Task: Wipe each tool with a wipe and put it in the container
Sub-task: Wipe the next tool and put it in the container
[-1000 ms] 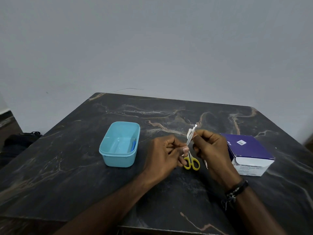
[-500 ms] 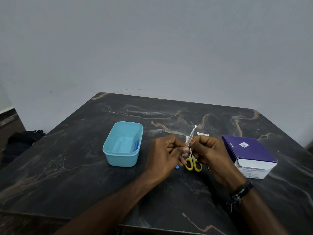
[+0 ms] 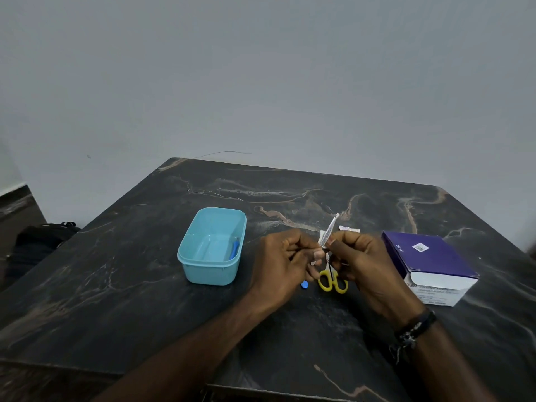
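Head camera looks down on our two hands, meeting over the middle of the dark marble table. Our right hand has its fingers curled and pinches a slim metal tool, maybe tweezers, which sticks up and tilts to the far right. Our left hand has its fingers bent too, pinching a white wipe right against the lower part of that tool. So both hands are clamped, one on the tool, one on the wipe, and the two touch each other between the fingertips.

Below the hands, on the table, lie scissors with yellow handles, loops toward us, blades hidden under our fingers. Just to their left a small blue tip peeks out from under the left hand; we cannot tell what it belongs to.

To the left stands the light blue container, open-topped, with a blue tool already lying along its right inner wall. To the right sits a purple and white box, close to our right wrist. A torn white wrapper lies on the table just beyond the right hand. On that wrist we wear a dark bracelet. Far left, off the table, a black bag rests on the floor.
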A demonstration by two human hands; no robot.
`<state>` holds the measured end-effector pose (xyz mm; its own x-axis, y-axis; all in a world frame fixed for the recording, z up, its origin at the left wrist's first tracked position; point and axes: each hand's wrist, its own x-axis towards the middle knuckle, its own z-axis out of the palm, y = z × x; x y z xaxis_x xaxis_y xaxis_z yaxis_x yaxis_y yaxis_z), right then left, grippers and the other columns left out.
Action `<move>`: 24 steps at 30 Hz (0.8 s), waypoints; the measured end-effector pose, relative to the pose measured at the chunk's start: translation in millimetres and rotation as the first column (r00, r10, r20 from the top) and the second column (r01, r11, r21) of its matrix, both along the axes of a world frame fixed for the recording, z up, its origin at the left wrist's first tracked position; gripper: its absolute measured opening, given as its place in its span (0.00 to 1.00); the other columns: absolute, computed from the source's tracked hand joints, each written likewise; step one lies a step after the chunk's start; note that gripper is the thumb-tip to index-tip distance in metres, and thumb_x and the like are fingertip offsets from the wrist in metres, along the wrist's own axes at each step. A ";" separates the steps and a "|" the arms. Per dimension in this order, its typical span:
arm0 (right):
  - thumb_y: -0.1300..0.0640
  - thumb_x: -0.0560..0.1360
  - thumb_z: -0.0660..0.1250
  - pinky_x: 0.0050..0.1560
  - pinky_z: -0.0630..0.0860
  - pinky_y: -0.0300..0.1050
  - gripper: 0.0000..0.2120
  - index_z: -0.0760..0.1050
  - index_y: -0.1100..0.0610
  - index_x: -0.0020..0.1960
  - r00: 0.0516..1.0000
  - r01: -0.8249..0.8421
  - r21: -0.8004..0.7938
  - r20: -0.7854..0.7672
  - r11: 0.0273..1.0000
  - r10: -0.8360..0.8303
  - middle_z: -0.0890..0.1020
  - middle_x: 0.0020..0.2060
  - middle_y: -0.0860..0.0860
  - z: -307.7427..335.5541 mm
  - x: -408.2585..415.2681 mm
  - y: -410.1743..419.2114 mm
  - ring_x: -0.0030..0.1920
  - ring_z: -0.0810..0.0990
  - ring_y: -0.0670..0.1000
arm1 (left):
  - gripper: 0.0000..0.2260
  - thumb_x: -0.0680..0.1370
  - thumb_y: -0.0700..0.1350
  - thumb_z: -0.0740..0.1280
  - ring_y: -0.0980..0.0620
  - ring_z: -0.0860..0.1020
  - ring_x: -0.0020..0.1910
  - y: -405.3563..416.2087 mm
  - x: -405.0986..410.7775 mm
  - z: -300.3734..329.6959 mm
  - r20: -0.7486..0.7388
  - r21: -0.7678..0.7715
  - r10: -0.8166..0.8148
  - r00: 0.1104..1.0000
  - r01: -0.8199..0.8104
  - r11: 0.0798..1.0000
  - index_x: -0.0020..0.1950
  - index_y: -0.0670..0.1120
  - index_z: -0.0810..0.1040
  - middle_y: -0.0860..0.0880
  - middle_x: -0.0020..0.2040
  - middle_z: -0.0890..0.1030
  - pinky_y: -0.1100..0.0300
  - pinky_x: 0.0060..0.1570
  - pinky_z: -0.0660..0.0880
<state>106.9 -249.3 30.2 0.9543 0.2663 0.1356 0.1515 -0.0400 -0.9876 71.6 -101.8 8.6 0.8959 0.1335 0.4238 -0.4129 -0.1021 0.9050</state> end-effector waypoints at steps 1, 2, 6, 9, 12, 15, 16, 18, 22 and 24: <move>0.59 0.77 0.66 0.32 0.64 0.44 0.12 0.81 0.57 0.36 1.000 -0.012 -0.011 -0.008 1.000 0.012 0.74 0.31 0.61 0.2 -0.1 -0.2 0.30 0.69 0.52 | 0.02 0.75 0.31 0.69 0.42 0.81 0.29 0.3 -0.1 0.0 0.003 -0.004 0.002 1.000 -0.002 1.000 0.42 0.35 0.80 0.40 0.33 0.82 0.54 0.30 0.80; 0.60 0.77 0.66 0.31 0.64 0.44 0.12 0.81 0.56 0.35 1.000 -0.019 -0.019 -0.012 1.000 0.019 0.74 0.31 0.61 0.0 0.2 -0.7 0.29 0.69 0.51 | 0.02 0.75 0.31 0.69 0.42 0.82 0.29 0.4 -0.1 -0.2 0.007 -0.003 0.005 1.000 -0.005 1.000 0.43 0.35 0.80 0.40 0.34 0.82 0.54 0.30 0.80; 0.63 0.76 0.66 0.29 0.66 0.41 0.11 0.80 0.59 0.36 0.998 0.049 0.006 0.025 0.999 -0.049 0.74 0.27 0.56 1.2 -0.4 -0.4 0.27 0.69 0.48 | 0.02 0.75 0.32 0.69 0.40 0.82 0.30 -0.8 -0.8 -0.9 0.005 0.002 -0.004 1.000 0.004 1.000 0.43 0.37 0.80 0.42 0.34 0.82 0.54 0.30 0.80; 0.62 0.76 0.66 0.25 0.64 0.37 0.08 0.80 0.62 0.40 0.988 0.145 0.090 0.037 0.985 -0.149 0.72 0.27 0.56 2.8 0.8 -0.5 0.26 0.67 0.48 | 0.05 0.75 0.34 0.70 0.43 0.82 0.29 -3.6 -1.6 -1.6 -0.006 0.006 -0.033 0.999 0.033 0.999 0.42 0.42 0.81 0.45 0.33 0.82 0.55 0.30 0.79; 0.63 0.76 0.66 0.24 0.63 0.36 0.07 0.81 0.60 0.42 0.975 0.212 0.140 0.032 0.967 -0.218 0.73 0.28 0.57 1.9 3.8 -2.5 0.27 0.66 0.49 | 0.06 0.75 0.34 0.70 0.47 0.81 0.29 -6.3 -2.2 -2.3 -0.024 0.017 -0.049 0.999 0.049 0.999 0.40 0.43 0.80 0.47 0.32 0.82 0.56 0.29 0.78; 0.62 0.76 0.66 0.24 0.63 0.36 0.07 0.81 0.63 0.42 0.986 0.164 0.098 0.027 0.982 -0.167 0.72 0.27 0.56 1.1 3.8 -3.4 0.27 0.66 0.48 | 0.06 0.75 0.34 0.70 0.46 0.82 0.29 -5.7 -1.9 -1.7 -0.015 0.028 -0.038 0.999 0.039 0.999 0.40 0.43 0.80 0.47 0.32 0.82 0.56 0.29 0.79; 0.61 0.77 0.66 0.24 0.63 0.37 0.08 0.81 0.64 0.42 0.992 0.126 0.067 0.021 0.990 -0.127 0.72 0.27 0.56 0.6 3.5 -3.1 0.27 0.66 0.48 | 0.05 0.75 0.34 0.70 0.45 0.82 0.29 -4.4 -1.3 -1.7 -0.010 0.029 -0.030 1.000 0.030 0.999 0.40 0.42 0.80 0.47 0.32 0.82 0.55 0.30 0.79; 0.60 0.77 0.66 0.28 0.65 0.40 0.10 0.81 0.62 0.39 0.999 0.053 0.006 0.009 0.999 -0.053 0.73 0.29 0.58 -0.9 2.8 -2.6 0.28 0.68 0.49 | 0.04 0.75 0.33 0.70 0.43 0.82 0.29 -1.2 -0.4 -2.0 -0.004 0.022 -0.009 1.000 0.009 1.000 0.41 0.40 0.80 0.46 0.32 0.82 0.54 0.30 0.80; 0.61 0.76 0.67 0.31 0.67 0.42 0.11 0.81 0.59 0.36 1.000 0.019 -0.046 -0.004 0.999 -0.019 0.75 0.28 0.56 -1.9 2.1 -2.7 0.27 0.70 0.47 | 0.02 0.75 0.33 0.70 0.40 0.82 0.30 1.3 -0.4 -2.0 -0.001 0.013 0.001 1.000 -0.001 1.000 0.42 0.36 0.81 0.43 0.33 0.83 0.51 0.30 0.80; 0.61 0.76 0.67 0.28 0.67 0.40 0.10 0.81 0.61 0.37 0.999 0.052 -0.032 0.008 0.998 -0.051 0.74 0.25 0.54 -0.7 1.3 -1.4 0.26 0.70 0.47 | 0.02 0.75 0.33 0.70 0.40 0.82 0.29 0.5 -0.6 -1.8 -0.005 0.014 -0.002 1.000 0.002 1.000 0.42 0.37 0.81 0.43 0.33 0.82 0.53 0.30 0.80</move>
